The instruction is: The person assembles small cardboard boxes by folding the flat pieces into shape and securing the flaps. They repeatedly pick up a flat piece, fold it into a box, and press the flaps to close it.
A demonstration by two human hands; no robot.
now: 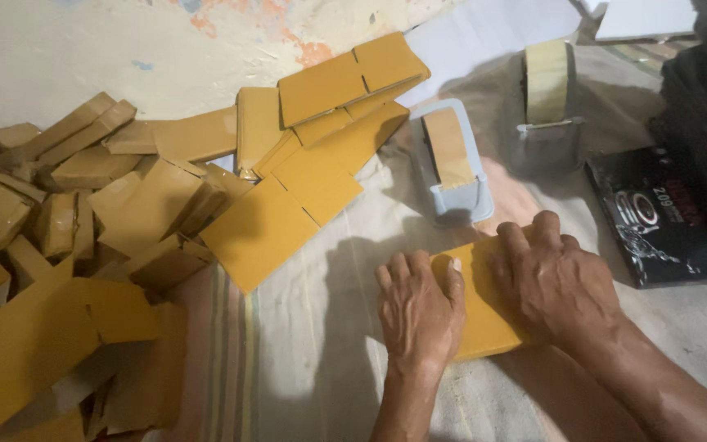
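Note:
A flat yellow cardboard piece [478, 304] lies on the light cloth [321, 344] in front of me. My left hand [419, 309] presses down on its left part, fingers curled over the edge. My right hand [551, 278] presses on its right part, fingers pointing toward the far edge. Both hands touch the cardboard and almost meet over it.
Flat yellow cardboard blanks [312, 155] are stacked ahead. A heap of folded brown boxes [59, 245] fills the left. A grey tape dispenser [450, 164] lies just beyond my hands, a second dispenser [548, 98] stands behind it. A black packet [664, 217] lies at right.

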